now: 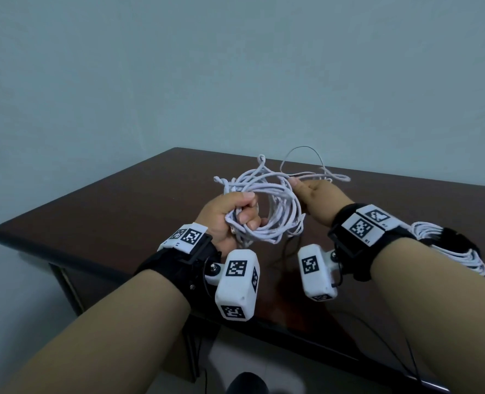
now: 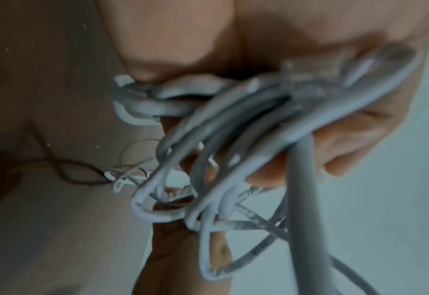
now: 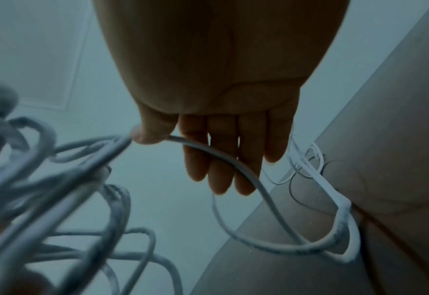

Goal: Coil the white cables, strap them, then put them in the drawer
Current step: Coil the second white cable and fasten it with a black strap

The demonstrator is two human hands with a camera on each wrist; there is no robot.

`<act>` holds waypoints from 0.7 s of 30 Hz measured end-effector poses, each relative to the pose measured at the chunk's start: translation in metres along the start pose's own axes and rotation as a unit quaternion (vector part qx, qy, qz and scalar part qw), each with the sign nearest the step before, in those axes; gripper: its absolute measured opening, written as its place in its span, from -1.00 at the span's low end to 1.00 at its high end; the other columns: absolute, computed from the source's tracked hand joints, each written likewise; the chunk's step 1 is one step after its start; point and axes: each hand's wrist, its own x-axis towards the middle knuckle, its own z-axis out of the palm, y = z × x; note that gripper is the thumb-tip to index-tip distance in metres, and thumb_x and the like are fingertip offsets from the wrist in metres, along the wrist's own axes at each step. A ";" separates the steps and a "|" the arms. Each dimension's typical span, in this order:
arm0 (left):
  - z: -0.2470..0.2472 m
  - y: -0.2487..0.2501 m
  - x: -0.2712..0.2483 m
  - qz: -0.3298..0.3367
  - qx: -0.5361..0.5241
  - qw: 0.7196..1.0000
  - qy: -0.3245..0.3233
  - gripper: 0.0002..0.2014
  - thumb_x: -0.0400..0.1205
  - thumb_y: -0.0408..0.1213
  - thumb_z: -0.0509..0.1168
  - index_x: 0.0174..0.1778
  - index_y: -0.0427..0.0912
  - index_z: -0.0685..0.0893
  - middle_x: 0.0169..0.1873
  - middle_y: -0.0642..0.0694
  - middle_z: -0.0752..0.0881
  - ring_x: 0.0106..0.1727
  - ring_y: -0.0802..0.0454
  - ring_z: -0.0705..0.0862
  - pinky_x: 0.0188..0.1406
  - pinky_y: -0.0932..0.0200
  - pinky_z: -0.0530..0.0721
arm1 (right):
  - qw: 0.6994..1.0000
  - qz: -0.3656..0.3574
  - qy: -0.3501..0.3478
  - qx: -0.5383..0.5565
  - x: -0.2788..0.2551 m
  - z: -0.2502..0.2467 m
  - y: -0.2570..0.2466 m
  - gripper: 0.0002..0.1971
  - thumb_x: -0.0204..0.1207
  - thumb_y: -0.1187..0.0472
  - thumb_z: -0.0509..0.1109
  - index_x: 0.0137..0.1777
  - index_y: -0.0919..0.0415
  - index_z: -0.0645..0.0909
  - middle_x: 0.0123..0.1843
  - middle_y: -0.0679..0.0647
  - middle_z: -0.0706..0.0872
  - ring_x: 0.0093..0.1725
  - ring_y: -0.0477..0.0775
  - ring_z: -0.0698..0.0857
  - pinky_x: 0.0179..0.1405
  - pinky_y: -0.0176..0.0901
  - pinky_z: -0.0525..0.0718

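White cable, round and thin, gathered into a loose coil of many loops (image 1: 267, 206), held up above the dark brown wooden bench (image 1: 99, 211), between the two hands. Left hand (image 1: 232, 220) has its grip closed around the near side of the coil; fingers curled over a bunch of strands, thumb on top. In the left wrist view a clear plastic connector (image 2: 307, 79) sits among the strands in the palm, blurred.

Right hand (image 1: 315, 194) is just beside the coil's far right edge. Its thumb (image 3: 147, 135) presses one strand of the cable against the forefinger; the other fingers (image 3: 223, 169) hang nearly straight. So the right grip is a pinch on that single strand. From the pinch the free tail of cable (image 3: 271, 219) sags down in a curve and loops onto the bench top.

Farther back on the bench lies a thin dark wire (image 1: 306, 155), arching up beside the tail.

Near the right forearm, at the bench's right side, a second bundle of white cable with a black strap around it (image 1: 457, 245) lies flat.

Pale blue-grey wall (image 1: 235, 66) behind.
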 end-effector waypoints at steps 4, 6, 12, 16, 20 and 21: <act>0.003 0.006 0.000 0.048 -0.046 0.997 -0.045 -0.75 0.11 -0.31 0.64 -0.48 -0.22 0.68 -0.71 -0.02 0.58 -0.61 0.05 0.64 -0.43 0.24 0.71 | 0.997 0.011 -0.065 0.037 -0.002 0.008 0.010 -0.63 0.68 0.10 0.11 -0.26 0.23 0.60 -0.42 -0.07 0.64 -0.35 -0.01 0.59 -0.33 -0.34 0.53; 0.006 0.011 0.003 0.087 -0.080 0.993 -0.016 -0.84 0.23 -0.31 0.58 -0.44 -0.24 0.72 -0.64 -0.03 0.64 -0.55 0.04 0.69 -0.38 0.18 0.76 | 0.990 0.011 -0.138 0.015 -0.006 0.014 0.018 -0.71 0.67 0.19 0.16 -0.22 0.19 0.63 -0.37 -0.11 0.70 -0.32 -0.08 0.61 -0.24 -0.47 0.55; 0.008 0.025 0.017 0.155 -0.126 0.965 0.171 -0.70 0.66 -0.37 0.20 -0.42 -0.25 0.61 -0.61 -0.05 0.65 -0.59 0.10 0.66 -0.46 0.25 0.70 | 0.987 0.024 -0.156 -0.029 -0.013 0.019 0.028 -0.73 0.64 0.14 0.20 -0.30 0.12 0.55 -0.35 -0.06 0.70 -0.29 -0.04 0.59 -0.08 -0.16 0.53; -0.011 0.038 0.021 0.108 0.046 0.942 0.316 -0.71 0.67 -0.27 0.24 -0.39 -0.21 0.62 -0.52 -0.04 0.65 -0.64 0.13 0.61 -0.68 0.31 0.58 | 0.973 -0.025 -0.153 -0.173 -0.015 0.017 0.017 -0.83 0.63 0.13 0.21 -0.02 0.20 0.57 -0.17 0.07 0.63 -0.14 0.05 0.56 -0.13 -0.16 0.45; -0.009 0.027 0.021 0.172 0.210 0.881 0.389 -0.53 0.63 -0.22 0.30 -0.66 -0.09 0.70 -0.64 0.06 0.70 -0.58 0.13 0.61 -0.49 0.20 0.57 | 0.936 -0.125 -0.160 -0.289 -0.021 0.022 -0.007 -0.86 0.61 0.11 0.23 -0.16 0.11 0.44 -0.23 0.02 0.53 -0.13 0.09 0.51 -0.15 -0.21 0.37; -0.005 0.023 0.021 0.179 0.241 0.871 0.388 -0.55 0.62 -0.20 0.31 -0.64 -0.08 0.70 -0.63 0.07 0.71 -0.57 0.14 0.60 -0.47 0.18 0.56 | 0.931 -0.147 -0.153 -0.297 -0.022 0.022 -0.012 -0.84 0.61 0.09 0.23 -0.15 0.13 0.46 -0.22 0.02 0.53 -0.13 0.11 0.52 -0.15 -0.20 0.37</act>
